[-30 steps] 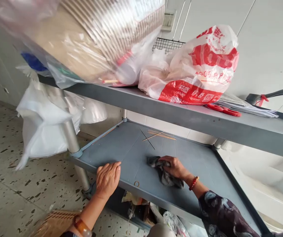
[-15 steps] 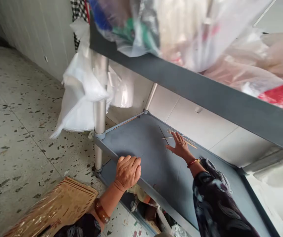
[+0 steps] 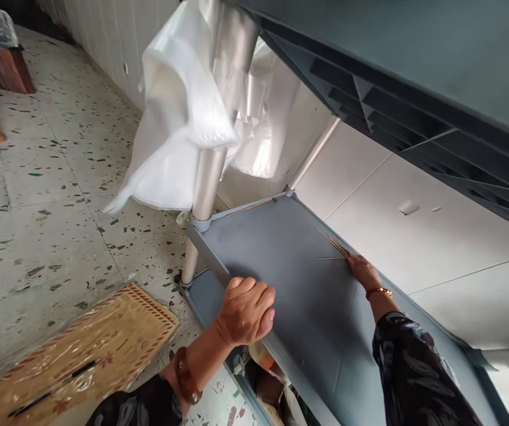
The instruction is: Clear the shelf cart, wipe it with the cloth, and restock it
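Observation:
My right hand [image 3: 364, 271] is at the back edge of the grey shelf [image 3: 276, 248], its fingers closed on the near ends of several thin wooden sticks [image 3: 337, 245]. One stick lies crosswise to the rest. The fingertips are partly hidden. My left hand [image 3: 249, 310] makes a fist on the shelf's front edge; whatever is under its curled fingers, if anything, cannot be seen.
A grey upper shelf [image 3: 414, 77] overhangs at the right. White plastic bags [image 3: 169, 130] hang around the metal post [image 3: 207, 183]. Wrapped brown paper packaging [image 3: 116, 337] with a black pen [image 3: 54, 387] lies at lower left. Below is a lower shelf [image 3: 207, 296] with items.
My right hand went from spread over the sticks to closed on them, drawing them together along the back edge. My left fist stays on the front edge. The view has tilted down.

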### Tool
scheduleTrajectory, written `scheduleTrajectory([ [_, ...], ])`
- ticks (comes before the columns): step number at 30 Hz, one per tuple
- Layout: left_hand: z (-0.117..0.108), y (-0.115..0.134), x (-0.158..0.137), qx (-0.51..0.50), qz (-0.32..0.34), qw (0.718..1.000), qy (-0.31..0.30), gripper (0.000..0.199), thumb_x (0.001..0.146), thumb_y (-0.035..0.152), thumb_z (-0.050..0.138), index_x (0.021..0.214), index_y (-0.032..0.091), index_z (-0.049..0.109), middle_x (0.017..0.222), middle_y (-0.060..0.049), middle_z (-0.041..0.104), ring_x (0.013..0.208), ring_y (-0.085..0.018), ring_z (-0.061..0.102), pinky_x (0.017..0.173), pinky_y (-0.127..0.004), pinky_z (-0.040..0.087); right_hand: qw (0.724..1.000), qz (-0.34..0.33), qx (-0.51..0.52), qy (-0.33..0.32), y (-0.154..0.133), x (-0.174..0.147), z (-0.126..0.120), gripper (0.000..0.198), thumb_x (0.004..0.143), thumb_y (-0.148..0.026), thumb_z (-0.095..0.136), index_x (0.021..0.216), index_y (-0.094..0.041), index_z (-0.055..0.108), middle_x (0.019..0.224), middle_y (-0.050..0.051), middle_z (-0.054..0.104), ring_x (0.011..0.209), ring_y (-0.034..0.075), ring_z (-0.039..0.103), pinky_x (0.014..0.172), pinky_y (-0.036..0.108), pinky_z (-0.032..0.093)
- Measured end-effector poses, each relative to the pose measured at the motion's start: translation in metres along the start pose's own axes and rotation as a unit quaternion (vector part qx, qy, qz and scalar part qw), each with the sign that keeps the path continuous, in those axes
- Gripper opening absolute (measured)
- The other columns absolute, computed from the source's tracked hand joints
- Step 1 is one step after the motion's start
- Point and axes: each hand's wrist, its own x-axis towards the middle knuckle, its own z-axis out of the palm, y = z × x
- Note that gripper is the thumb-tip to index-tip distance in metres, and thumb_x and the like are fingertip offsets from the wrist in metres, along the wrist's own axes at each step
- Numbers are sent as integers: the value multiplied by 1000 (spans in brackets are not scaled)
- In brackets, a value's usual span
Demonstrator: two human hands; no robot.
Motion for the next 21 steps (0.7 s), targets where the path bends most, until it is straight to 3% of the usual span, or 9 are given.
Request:
scheduleTrajectory([
  [5,-1,0,-1,5,-7,1000,-23,42,97,37,24,81,22,60,67,-5,56,65,-22,41,67,-41,26,999,-17,-39,0,-20,-62,-25,39,99,-32,37,122,-25,67,112,9,70,94,24,69,86,37,48],
  [11,-7,1,1,3,-9,999,-39,33,97,34,33,80,22,58,71,-5,60,68,-22,45,68,-41,25,996,-56,-61,-29,-45,-138,-53,34,97,-24,41,117,-22,68,105,9,70,91,24,68,85,36,45],
  [16,-11,3,2,9,-14,998,-58,30,97,32,35,83,21,60,73,-6,60,71,-23,47,69,-41,26,993,-100,-45,-54,-54,-163,-69,22,91,-19,48,99,-22,68,95,8,69,86,23,65,85,36,44],
  [21,-15,5,1,19,-16,998,-65,28,96,31,37,82,21,60,74,-6,61,73,-23,49,69,-40,26,990,-134,6,-34,-69,-173,-63,20,89,-17,44,96,-21,62,98,10,67,93,23,62,86,34,45],
])
